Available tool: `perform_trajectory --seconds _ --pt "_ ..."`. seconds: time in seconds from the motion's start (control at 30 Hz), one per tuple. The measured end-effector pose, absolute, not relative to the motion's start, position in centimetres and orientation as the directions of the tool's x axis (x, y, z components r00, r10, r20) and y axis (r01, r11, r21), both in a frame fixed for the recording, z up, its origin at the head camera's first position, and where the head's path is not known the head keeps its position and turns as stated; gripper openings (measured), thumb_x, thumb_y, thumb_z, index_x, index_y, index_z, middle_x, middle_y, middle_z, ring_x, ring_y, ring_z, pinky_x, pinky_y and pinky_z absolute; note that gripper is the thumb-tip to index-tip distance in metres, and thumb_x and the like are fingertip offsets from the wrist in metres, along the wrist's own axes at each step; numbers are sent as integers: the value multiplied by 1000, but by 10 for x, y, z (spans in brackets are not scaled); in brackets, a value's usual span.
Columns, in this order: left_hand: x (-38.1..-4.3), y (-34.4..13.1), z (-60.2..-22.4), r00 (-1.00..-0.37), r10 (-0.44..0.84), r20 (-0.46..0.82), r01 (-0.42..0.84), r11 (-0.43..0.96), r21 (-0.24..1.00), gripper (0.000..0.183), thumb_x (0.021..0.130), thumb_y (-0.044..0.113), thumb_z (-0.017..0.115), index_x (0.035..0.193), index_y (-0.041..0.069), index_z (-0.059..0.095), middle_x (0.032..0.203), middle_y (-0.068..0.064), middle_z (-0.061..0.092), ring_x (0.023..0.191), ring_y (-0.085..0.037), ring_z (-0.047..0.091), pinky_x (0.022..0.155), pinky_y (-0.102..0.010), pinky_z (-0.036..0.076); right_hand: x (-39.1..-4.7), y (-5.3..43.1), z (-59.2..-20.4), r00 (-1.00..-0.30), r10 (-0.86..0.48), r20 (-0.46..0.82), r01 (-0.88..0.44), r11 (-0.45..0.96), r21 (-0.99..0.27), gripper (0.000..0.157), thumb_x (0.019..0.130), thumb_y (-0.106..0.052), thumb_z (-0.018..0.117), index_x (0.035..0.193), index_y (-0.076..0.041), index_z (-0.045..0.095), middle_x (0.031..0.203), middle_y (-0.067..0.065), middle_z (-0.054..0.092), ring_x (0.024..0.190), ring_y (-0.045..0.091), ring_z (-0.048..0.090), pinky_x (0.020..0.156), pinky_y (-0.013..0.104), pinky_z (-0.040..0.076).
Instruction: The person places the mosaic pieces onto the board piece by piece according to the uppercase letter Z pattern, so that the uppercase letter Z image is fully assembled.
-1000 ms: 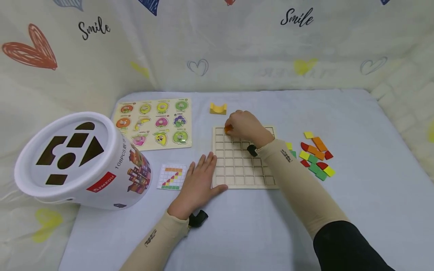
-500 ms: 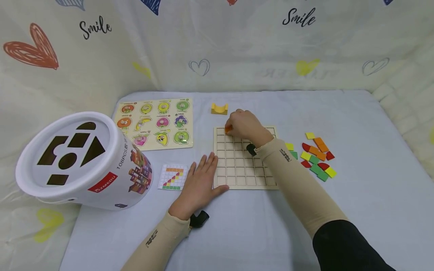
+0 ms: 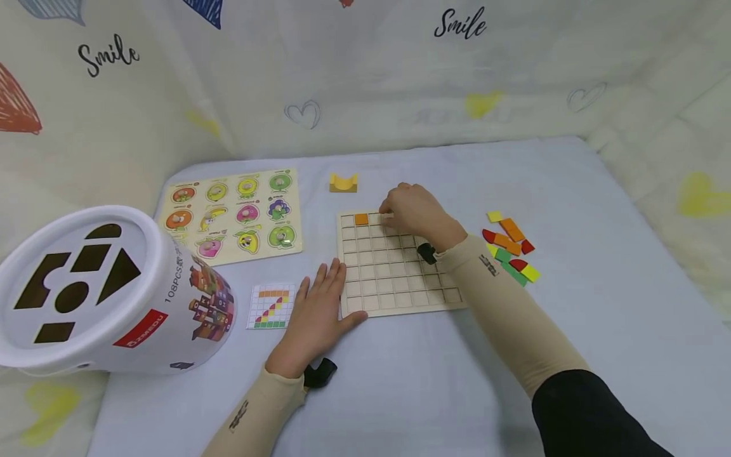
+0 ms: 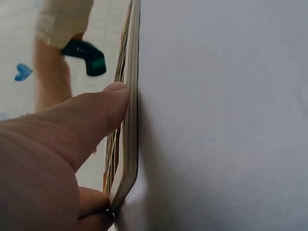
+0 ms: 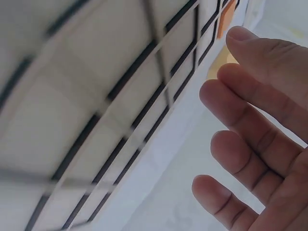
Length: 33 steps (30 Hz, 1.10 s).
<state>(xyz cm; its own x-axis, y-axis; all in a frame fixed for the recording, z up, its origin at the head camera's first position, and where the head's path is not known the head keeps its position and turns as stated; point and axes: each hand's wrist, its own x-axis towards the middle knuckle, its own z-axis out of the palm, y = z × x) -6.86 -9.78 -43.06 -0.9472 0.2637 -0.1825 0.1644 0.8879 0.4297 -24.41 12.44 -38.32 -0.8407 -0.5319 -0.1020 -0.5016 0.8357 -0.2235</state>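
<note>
Grid board: the pale wooden grid board (image 3: 394, 270) lies on the white tablecloth (image 3: 571, 343). The left wrist view alone shows its layered edge and a rounded corner.
Orange square tile: the orange square tile (image 3: 362, 219) sits in the top row of the board, second square from the left. The right wrist view gives only a slanted glimpse of it, beyond the thumb.
Right hand: above the upper part of the board, the right hand (image 3: 419, 212) hides its fingertips from the head view. The right wrist view shows them loosely bent and holding nothing, thumb apart from the tile.
Left hand: the left hand (image 3: 318, 311) lies with fingers straight and close together along the board's left edge, thumb spread. The left wrist view shows the thumb's tip on the lower edge.
Orange sliver: one small patch by the board in the left wrist view may be the tile, but it is too slight to be sure.
Head view only: the pattern card (image 3: 271, 306) beside the left hand, the fruit puzzle board (image 3: 234, 216), the white shape-sorter tub (image 3: 108, 285), and the loose coloured tiles (image 3: 507, 244) right of the board.
Yellow arch block: the yellow arch block (image 3: 343, 185) stands behind the board.
</note>
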Motion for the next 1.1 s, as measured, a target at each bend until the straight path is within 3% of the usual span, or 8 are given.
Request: perform_trajectory --seconds 0.13,0.37,0.63,0.9,1.1 --pt "-67 -101 -432 -949 259 -181 160 888 431 102 91 59 72 166 8 23 175 -8 18 164 -34 14 130 -62 13 -236 154 -384 -858 -503 -103 -468 848 -249 25 95 -23 77 117 -11 81 121 9 78 116 33 65 107 54 49" --pt "-67 -104 -433 -950 258 -173 164 889 428 103 92 60 71 166 9 21 176 -8 17 164 -33 13 130 -62 12 -222 213 -382 -906 -404 -127 -373 903 -213 26 95 -21 77 117 -9 80 119 11 78 109 34 63 95 51 52" --pt "-67 -104 -432 -947 262 -186 158 883 443 102 93 58 71 167 9 19 176 -7 14 164 -33 10 130 -63 9 -203 269 -377 -931 -311 -192 -283 945 -162 31 96 -21 74 122 -4 77 126 17 74 116 37 61 98 55 51" --pt "-69 -102 -432 -943 274 -191 164 879 448 102 93 57 71 167 8 19 176 -7 13 164 -34 10 130 -64 9 -190 303 -382 -918 -316 -239 -297 948 -113 26 91 -19 77 113 -5 78 108 15 75 99 33 61 87 52 53" --pt "-70 -100 -433 -940 280 -197 168 879 447 102 94 57 70 167 8 18 176 -7 13 165 -33 9 130 -64 9 -187 316 -386 -921 -319 -225 -304 948 -98 23 90 -18 78 109 -4 78 103 15 74 97 33 61 85 53 54"
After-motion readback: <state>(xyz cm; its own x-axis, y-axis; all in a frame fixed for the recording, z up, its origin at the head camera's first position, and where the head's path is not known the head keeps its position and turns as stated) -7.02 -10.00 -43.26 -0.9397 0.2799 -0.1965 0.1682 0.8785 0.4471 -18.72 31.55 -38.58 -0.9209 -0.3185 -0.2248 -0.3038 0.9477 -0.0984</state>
